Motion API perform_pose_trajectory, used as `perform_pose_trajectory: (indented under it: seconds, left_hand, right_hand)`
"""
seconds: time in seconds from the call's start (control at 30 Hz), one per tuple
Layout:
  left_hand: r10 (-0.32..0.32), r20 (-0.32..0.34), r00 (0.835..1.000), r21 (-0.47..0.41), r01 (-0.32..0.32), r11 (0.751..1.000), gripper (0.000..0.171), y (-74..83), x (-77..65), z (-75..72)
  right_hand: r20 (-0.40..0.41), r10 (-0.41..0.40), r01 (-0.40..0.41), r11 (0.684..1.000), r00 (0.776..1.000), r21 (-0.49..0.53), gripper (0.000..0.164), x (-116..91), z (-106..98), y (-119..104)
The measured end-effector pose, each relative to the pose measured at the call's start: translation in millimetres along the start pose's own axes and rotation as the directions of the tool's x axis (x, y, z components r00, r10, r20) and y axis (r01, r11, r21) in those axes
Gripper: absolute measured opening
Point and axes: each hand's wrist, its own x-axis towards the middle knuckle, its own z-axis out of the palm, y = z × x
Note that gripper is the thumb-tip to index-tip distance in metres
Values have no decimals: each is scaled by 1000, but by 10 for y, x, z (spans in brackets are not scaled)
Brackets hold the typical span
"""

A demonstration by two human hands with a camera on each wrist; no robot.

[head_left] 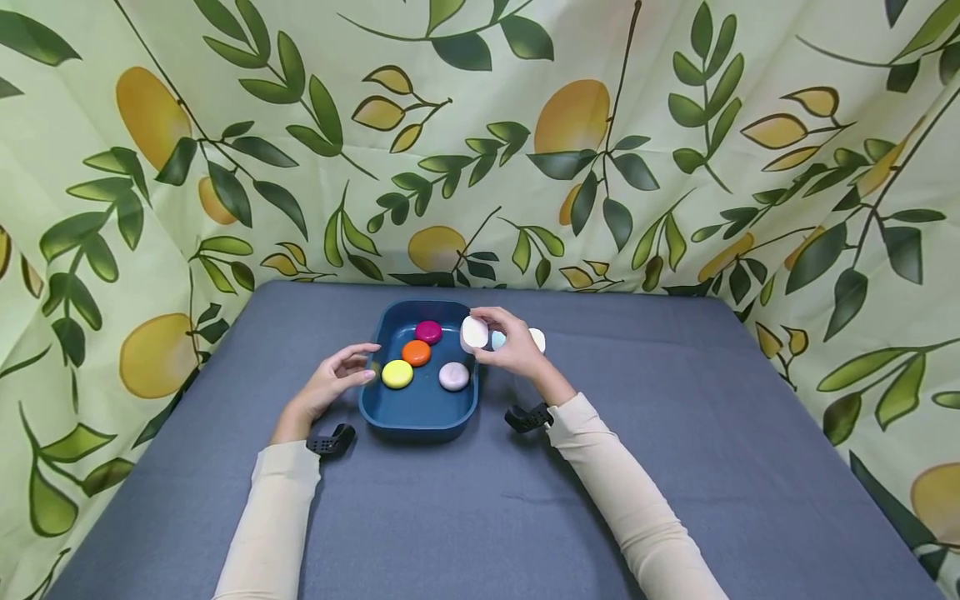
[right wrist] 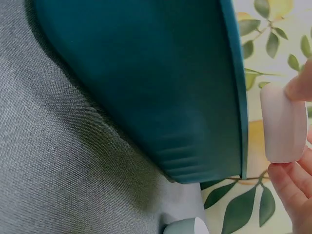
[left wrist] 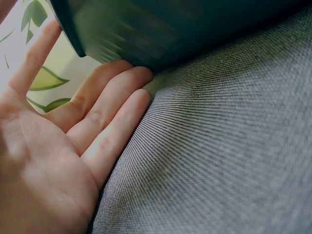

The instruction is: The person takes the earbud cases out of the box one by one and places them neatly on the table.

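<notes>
A blue bin stands on the cloth, holding a magenta disc, an orange disc, a yellow disc and a pale lilac disc. My right hand pinches a white rounded disc between thumb and fingertips at the bin's right rim. In the right wrist view the white disc is raised beside the rim. At the bin's left wall is my left hand, its fingertips against the side; in the left wrist view these fingers lie nearly straight, low on the wall.
Past my right hand, a light blue disc and another white disc lie on the cloth, the blue one partly hidden by the hand. Grey-blue cloth covers the table. A leaf-patterned curtain hangs behind it and at both sides.
</notes>
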Motion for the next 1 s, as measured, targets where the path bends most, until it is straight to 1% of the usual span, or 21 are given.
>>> perform_pose_trajectory:
  seconds: [0.2,0.33,0.43,0.53,0.67,0.77,0.9,1.0]
  left_hand:
    - [6,5,1000,6,-6,1000,51,-16,3,-7]
    - [3,-9,1000,10,-3,1000,49,-14,3,-11]
    - [0,-11,1000,12,0,1000,49,-13,6,-10]
    - [-4,-8,1000,11,4,1000,50,-8,4,-8]
    - [-6,-4,1000,10,6,1000,51,-6,-12,-7]
    - [-8,-4,1000,4,8,1000,50,-13,-21,-1]
    - [-1,-7,1000,2,1,1000,50,-15,-18,-2]
    - [10,-7,1000,5,-10,1000,50,-7,-9,-3]
  right_hand:
    - [-60,45,-43,999,997,29,57,-99,-75,47]
    - [-86,81,-81,997,993,4,56,-152,-144,65]
    - [-97,85,-87,996,992,-13,55,-189,-187,91]
    - [-101,92,-93,996,991,-7,54,-234,-231,-29]
    - [-109,118,-118,993,987,11,57,-269,-263,11]
    - [-120,138,-136,990,983,27,59,-279,-295,201]
    - [-131,161,-159,987,978,30,59,-310,-393,244]
    - [-140,167,-167,986,976,13,59,-332,-473,284]
